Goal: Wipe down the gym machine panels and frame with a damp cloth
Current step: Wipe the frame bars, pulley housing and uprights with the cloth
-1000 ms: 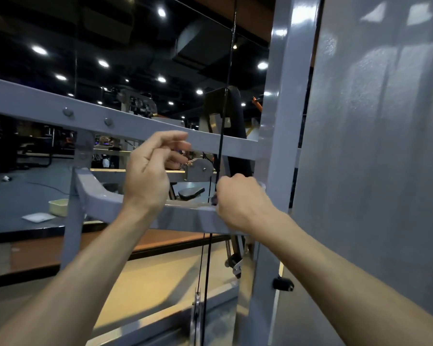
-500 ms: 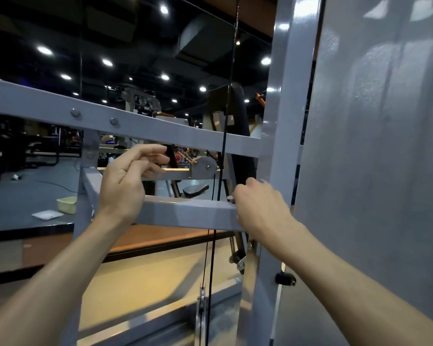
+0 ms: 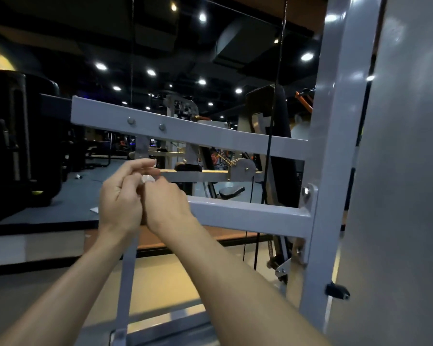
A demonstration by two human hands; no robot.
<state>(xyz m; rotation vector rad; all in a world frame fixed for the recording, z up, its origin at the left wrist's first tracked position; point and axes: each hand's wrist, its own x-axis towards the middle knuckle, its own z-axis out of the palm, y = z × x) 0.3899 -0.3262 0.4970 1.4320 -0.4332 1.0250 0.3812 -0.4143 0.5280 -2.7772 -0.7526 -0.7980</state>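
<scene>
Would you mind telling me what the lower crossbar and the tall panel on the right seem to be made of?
The lower crossbar looks like square steel tubing with glossy grey paint: sharp edges, a bolted bracket, and bright highlights. The tall panel seems to be smooth grey plastic or painted sheet metal with a soft sheen; the picture cannot settle which.

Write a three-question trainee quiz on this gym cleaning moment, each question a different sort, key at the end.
1. True or false: the right hand is wiping the tall upright post.
2. Multiple choice: the hands meet in front of which part? A) upper crossbar B) left end of the lower crossbar C) grey side panel
3. Fill in: a small white wad of ___ shows between the left hand and the right hand.

Key: 1 false; 2 B; 3 cloth
</scene>
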